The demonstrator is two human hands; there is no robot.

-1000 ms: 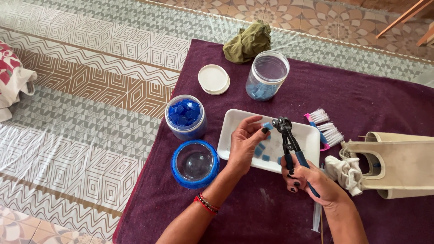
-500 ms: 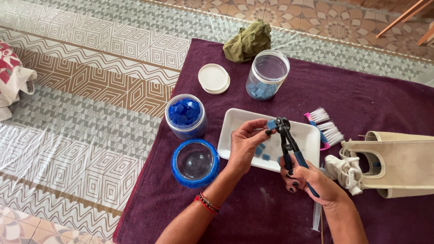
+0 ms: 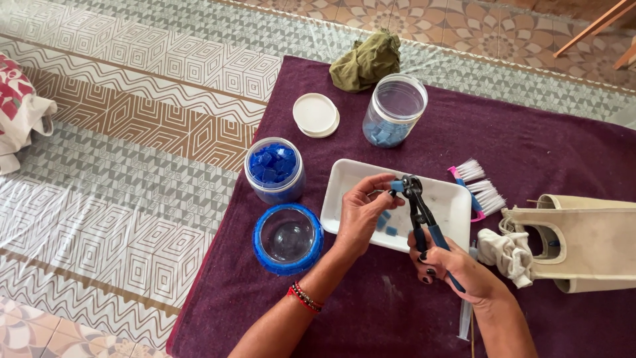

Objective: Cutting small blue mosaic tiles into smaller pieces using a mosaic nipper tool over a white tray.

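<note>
Centrally over the white tray (image 3: 450, 199), left hand (image 3: 361, 212) pinches a blue tile (image 3: 397, 186); right hand (image 3: 450, 262) clasps nippers (image 3: 419, 205).

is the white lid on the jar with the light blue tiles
No, the white lid lies flat on the purple cloth beside the open clear jar.

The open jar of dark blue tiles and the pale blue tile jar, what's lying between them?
In the head view, a white round lid lies on the purple cloth between the dark blue tile jar and the pale one.

Canvas bag (image 3: 589, 238) cut off at right edge; syringe (image 3: 464, 318) partly under right hand (image 3: 450, 265); tile (image 3: 397, 186) mostly hidden.
</note>
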